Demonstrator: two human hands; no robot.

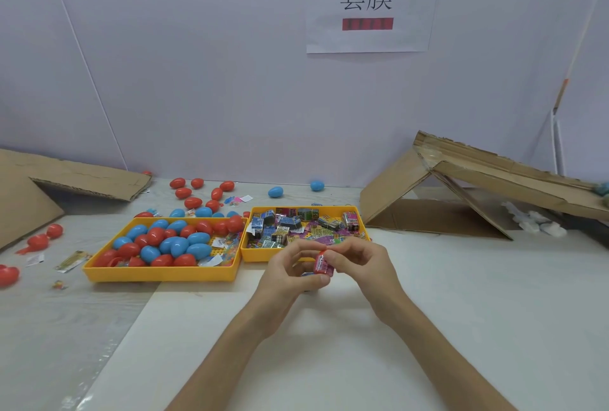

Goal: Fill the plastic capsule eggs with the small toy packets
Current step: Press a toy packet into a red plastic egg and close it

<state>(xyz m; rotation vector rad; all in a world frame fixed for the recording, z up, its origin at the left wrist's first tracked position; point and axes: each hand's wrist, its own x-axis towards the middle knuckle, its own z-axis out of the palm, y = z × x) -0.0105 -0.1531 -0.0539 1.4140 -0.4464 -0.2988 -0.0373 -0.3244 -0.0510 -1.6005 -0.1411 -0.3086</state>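
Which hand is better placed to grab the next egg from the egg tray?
The left hand: both it and the right hand hold the red packet, but the egg tray lies on its side.

We cannot tell what lies under the curled fingers of the left hand (290,273), below the red item (321,264). Just beyond the grip, print on the packets (293,222) is too small to read; far left, the edge cuts a red egg (7,275).

Both forearms reach from the near edge. The left hand (290,267) and right hand (357,260) meet, fingers pinching a red packet (321,265).
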